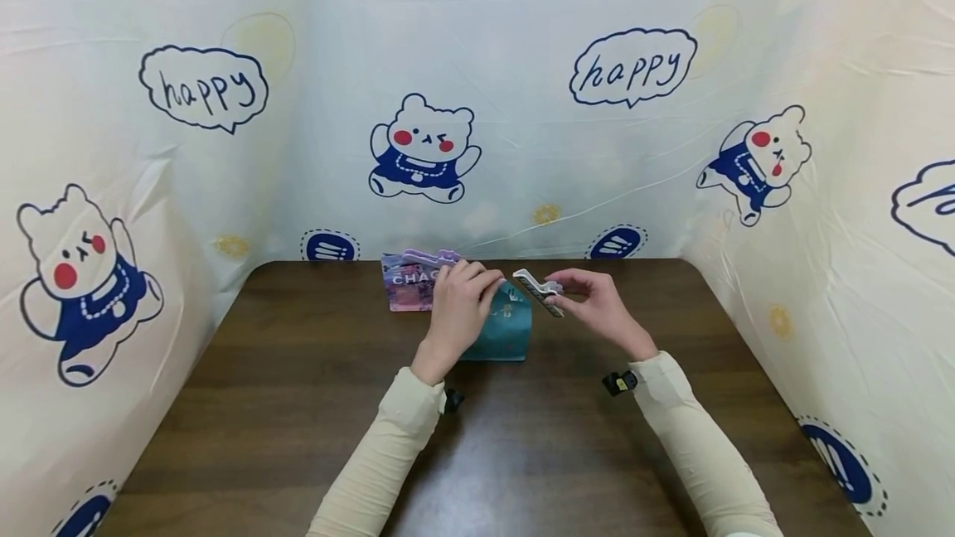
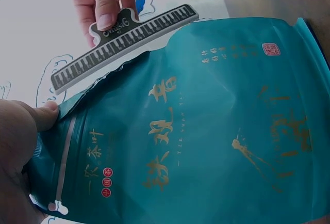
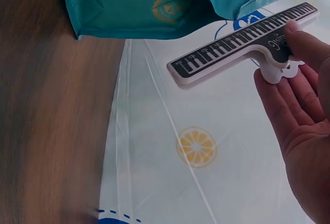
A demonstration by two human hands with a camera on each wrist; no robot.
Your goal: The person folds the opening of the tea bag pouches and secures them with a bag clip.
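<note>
My left hand pinches the top edge of a teal tea bag, which stands on the table. In the left wrist view the tea bag shows gold lettering and a pale strip near its top, with my left thumb at one corner. Just right of the bag, my right hand grips the handles of a bag clip between thumb and fingers. This bag clip is long, white and black, with a piano-key pattern. In the left wrist view it lies slanted close along the bag's top edge.
Behind my left hand stands a purple and pink pouch with a lilac clip along its top. The brown wooden table ends at a white curtain printed with bears, which surrounds it at the back and sides.
</note>
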